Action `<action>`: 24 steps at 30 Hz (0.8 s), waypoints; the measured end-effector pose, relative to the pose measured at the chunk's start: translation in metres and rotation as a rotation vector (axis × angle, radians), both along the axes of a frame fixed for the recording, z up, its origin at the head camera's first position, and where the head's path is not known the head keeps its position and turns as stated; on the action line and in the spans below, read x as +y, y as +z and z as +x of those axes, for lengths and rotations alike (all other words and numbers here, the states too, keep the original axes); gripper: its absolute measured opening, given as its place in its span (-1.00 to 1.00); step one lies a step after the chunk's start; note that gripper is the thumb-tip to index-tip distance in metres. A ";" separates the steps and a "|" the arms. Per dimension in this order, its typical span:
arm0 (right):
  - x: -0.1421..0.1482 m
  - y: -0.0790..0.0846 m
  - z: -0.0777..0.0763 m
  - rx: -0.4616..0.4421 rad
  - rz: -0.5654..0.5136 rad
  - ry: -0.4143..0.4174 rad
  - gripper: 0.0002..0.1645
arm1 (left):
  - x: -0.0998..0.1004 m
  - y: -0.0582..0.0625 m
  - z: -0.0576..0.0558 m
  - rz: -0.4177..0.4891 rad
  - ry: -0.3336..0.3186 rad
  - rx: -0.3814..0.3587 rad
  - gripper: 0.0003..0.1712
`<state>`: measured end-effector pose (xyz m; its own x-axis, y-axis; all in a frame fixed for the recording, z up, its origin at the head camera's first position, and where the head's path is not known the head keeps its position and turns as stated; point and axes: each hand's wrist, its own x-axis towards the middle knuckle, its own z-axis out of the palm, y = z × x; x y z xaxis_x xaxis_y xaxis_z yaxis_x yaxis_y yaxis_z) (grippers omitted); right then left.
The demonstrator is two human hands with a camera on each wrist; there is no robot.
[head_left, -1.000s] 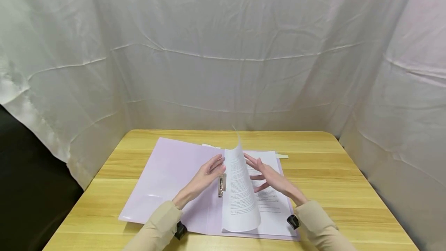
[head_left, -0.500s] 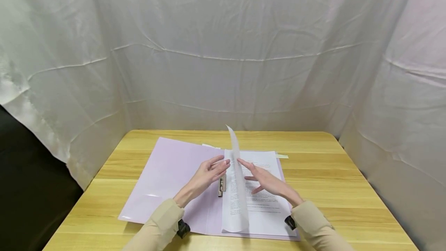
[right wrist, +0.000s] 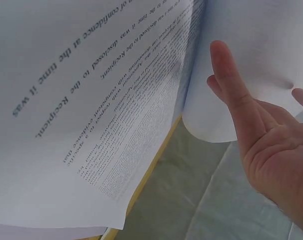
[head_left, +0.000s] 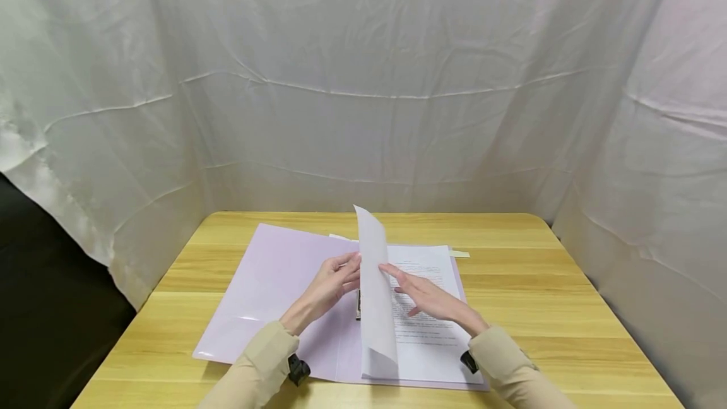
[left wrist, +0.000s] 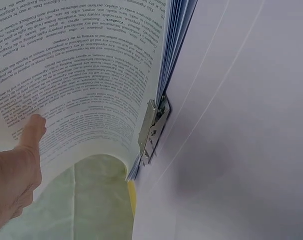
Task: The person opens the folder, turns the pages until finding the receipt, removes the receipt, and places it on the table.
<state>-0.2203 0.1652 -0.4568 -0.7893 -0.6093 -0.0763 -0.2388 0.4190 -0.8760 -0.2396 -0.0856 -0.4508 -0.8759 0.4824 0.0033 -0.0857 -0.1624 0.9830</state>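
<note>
Two bare hands flank a single white printed paper sheet (head_left: 376, 295) standing curled just right of the silver metal clip (left wrist: 154, 132) in an open lilac plastic folder (head_left: 255, 295) on a wood-grain tabletop (head_left: 539, 308). Nearly edge-on half a second ago, the sheet now tips farther toward the clip, its blank-looking side in the head view, suggesting the page turn is past midway. Left of the clip, the left hand (head_left: 329, 283) grips nothing, its fingers loosely extended, one tip at or near the printed face. Right of the clip, above the flat printed page stack (head_left: 426, 358), the right hand (head_left: 426, 295) spreads its fingers, the index finger apparently touching the sheet.
</note>
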 end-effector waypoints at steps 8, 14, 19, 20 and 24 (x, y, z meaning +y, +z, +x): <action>-0.003 0.000 0.001 0.014 0.019 -0.002 -0.34 | -0.007 0.001 0.000 -0.007 0.048 -0.029 -0.36; 0.001 0.001 0.002 0.020 0.015 -0.006 -0.33 | -0.014 -0.003 -0.002 -0.032 0.107 -0.023 -0.41; 0.007 0.000 0.002 0.017 0.006 -0.007 -0.32 | -0.018 -0.004 -0.004 -0.091 0.222 -0.056 -0.42; 0.008 0.000 0.002 0.019 0.006 -0.007 -0.32 | -0.019 -0.004 -0.004 -0.101 0.247 -0.064 -0.42; 0.014 0.000 0.002 0.027 0.001 -0.005 -0.31 | -0.025 -0.005 -0.005 -0.133 0.343 -0.093 -0.41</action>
